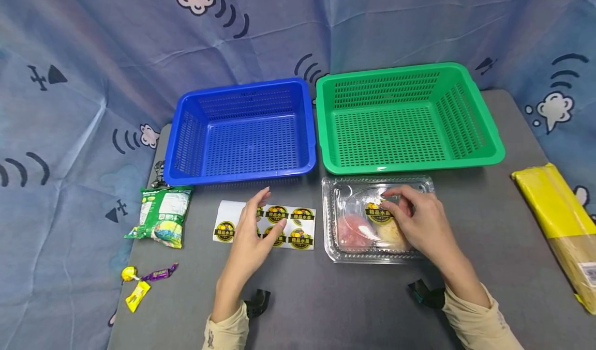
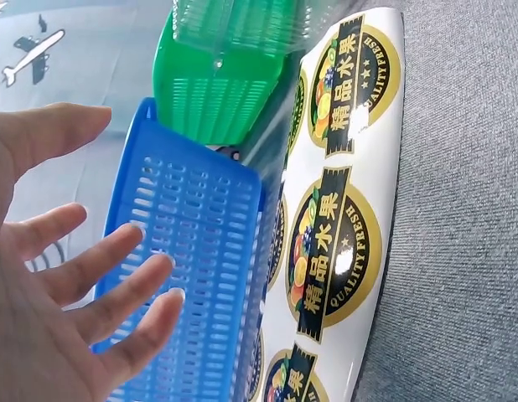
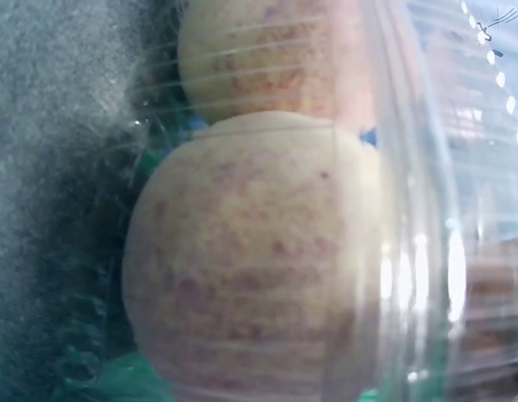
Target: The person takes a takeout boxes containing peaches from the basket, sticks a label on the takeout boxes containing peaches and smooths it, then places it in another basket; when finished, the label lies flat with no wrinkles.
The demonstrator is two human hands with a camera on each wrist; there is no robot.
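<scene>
Over the lid of a clear plastic fruit box (image 1: 331,236), my right hand (image 1: 421,223) has thumb and index fingertips close together. Those fingertips pinch the upper edge of a round black-and-gold fruit sticker (image 1: 378,214), which overlaps the lid in the head view. Pale round fruits (image 3: 259,251) show through the box's side in the right wrist view. My left hand (image 1: 253,244) hovers over the white sticker sheet (image 1: 267,245), fingers spread and holding nothing. Several similar stickers (image 2: 334,251) remain on that sheet, partly hidden by the hand in the head view.
A blue basket (image 1: 242,178) and a green basket (image 1: 410,166) stand behind the sheet and box. On the left lie a green snack bag (image 1: 165,215), a purple-wrapped candy (image 1: 160,274), a yellow candy (image 1: 137,295) and a lollipop (image 1: 129,273). At right lies a yellow-and-brown package (image 1: 554,210).
</scene>
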